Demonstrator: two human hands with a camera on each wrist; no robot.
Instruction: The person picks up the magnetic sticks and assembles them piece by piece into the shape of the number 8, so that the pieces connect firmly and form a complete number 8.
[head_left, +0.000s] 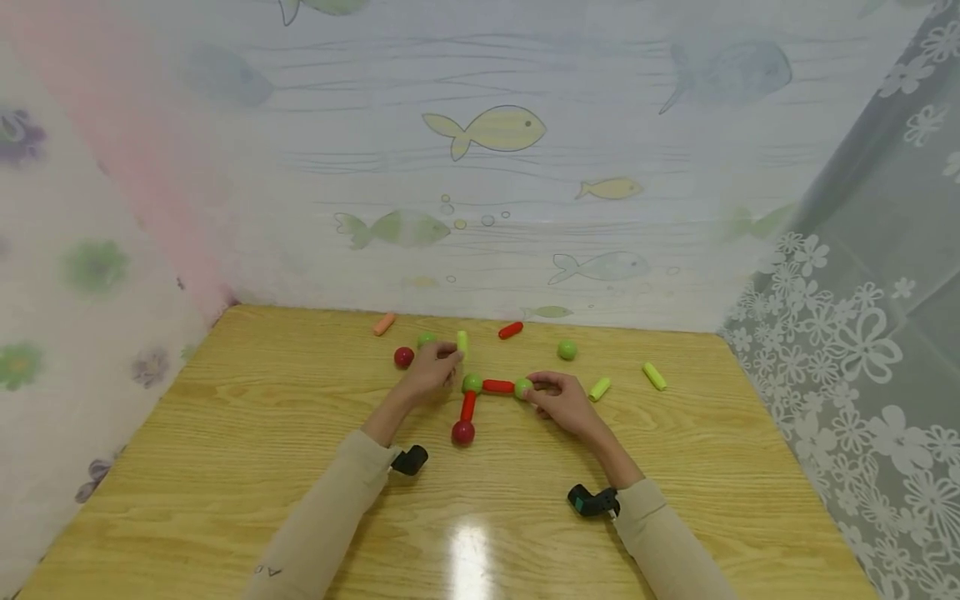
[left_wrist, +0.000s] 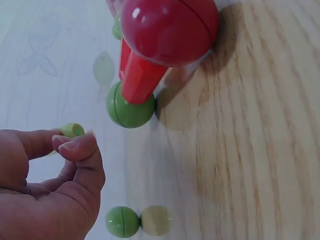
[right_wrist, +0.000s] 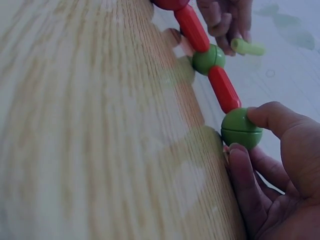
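My left hand [head_left: 433,369] pinches a yellow-green stick [head_left: 462,342] between thumb and fingertips, close behind the green middle ball [head_left: 472,383]. Two red sticks run from that ball: one stick [head_left: 468,407] leads toward me to a dark red ball [head_left: 462,432], the other stick [head_left: 498,387] leads right to a green end ball [head_left: 522,388]. In the right wrist view that green end ball [right_wrist: 241,128] sits between the thumb and fingers of my right hand [right_wrist: 280,165]. The joined pieces form a bent chain low over the wooden table.
Behind my left hand lie a dark red ball [head_left: 403,357], a green ball [head_left: 426,339] and an orange stick [head_left: 384,324]. A red stick [head_left: 511,330] and a green ball [head_left: 567,350] lie farther back. Two yellow-green sticks, a nearer stick [head_left: 599,389] and a farther stick [head_left: 654,376], are at right.
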